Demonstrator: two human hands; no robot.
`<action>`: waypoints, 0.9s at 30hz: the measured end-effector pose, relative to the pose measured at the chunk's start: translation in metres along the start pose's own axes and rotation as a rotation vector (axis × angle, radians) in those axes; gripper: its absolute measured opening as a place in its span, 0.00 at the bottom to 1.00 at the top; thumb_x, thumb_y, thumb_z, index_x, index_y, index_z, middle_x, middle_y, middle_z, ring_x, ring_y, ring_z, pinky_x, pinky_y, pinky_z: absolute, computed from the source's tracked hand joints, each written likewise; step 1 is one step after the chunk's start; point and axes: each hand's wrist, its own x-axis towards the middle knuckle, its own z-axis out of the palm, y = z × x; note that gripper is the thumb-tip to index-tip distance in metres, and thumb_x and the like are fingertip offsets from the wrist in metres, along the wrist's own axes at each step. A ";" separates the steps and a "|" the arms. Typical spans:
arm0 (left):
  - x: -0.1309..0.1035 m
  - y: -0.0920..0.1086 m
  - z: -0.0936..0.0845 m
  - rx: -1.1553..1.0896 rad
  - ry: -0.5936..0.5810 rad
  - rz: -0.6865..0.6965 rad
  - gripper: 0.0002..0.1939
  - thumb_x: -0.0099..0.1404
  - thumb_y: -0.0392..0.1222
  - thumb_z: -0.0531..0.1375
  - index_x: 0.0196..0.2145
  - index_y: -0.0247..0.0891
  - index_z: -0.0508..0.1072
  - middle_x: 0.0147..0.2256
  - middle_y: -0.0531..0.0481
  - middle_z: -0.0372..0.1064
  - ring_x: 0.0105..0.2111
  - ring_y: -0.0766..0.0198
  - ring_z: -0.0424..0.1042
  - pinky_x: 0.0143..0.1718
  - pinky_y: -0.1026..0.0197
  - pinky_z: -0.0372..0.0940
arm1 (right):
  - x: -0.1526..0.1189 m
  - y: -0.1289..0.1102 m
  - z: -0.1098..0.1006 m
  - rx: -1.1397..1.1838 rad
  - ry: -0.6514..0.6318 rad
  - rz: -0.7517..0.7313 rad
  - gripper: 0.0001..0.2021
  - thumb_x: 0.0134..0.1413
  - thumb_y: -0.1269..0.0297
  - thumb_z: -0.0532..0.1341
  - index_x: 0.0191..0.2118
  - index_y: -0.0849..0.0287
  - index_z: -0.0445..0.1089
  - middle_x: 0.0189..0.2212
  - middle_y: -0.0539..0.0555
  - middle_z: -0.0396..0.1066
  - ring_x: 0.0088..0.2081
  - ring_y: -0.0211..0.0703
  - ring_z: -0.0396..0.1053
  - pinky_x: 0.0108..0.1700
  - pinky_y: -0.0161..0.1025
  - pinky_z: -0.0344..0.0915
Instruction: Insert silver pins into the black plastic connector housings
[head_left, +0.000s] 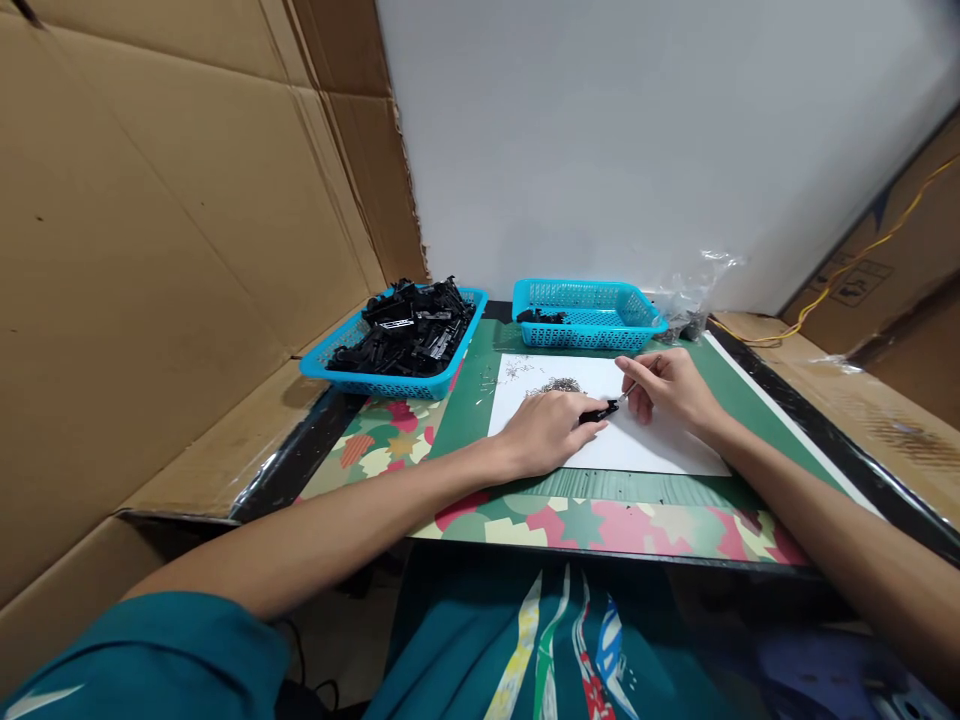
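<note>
Poking out from the left hand [546,428], a small black part [602,411] lies over the white sheet [660,452], its free end towards the right hand [673,387]. From where I stand, the left thumb and fingers are clamped on that part. The right thumb and fingers pinch a thin metal tool [637,384], its tip at the part's end; whether they touch, I can't tell.
</note>
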 end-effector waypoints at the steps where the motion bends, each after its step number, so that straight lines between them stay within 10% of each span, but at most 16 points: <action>1: 0.000 0.000 0.000 0.000 0.002 0.002 0.21 0.76 0.46 0.59 0.62 0.40 0.76 0.56 0.42 0.79 0.54 0.47 0.78 0.55 0.47 0.70 | 0.001 0.001 0.001 -0.001 0.006 0.000 0.29 0.61 0.37 0.63 0.23 0.58 0.71 0.14 0.54 0.72 0.12 0.40 0.67 0.17 0.37 0.62; 27: 0.000 0.004 -0.003 -0.025 -0.035 -0.028 0.22 0.75 0.47 0.60 0.62 0.41 0.77 0.55 0.42 0.79 0.51 0.49 0.79 0.53 0.50 0.70 | -0.006 0.004 0.008 -0.042 -0.042 -0.009 0.29 0.66 0.39 0.59 0.23 0.58 0.69 0.14 0.53 0.72 0.12 0.36 0.64 0.17 0.34 0.58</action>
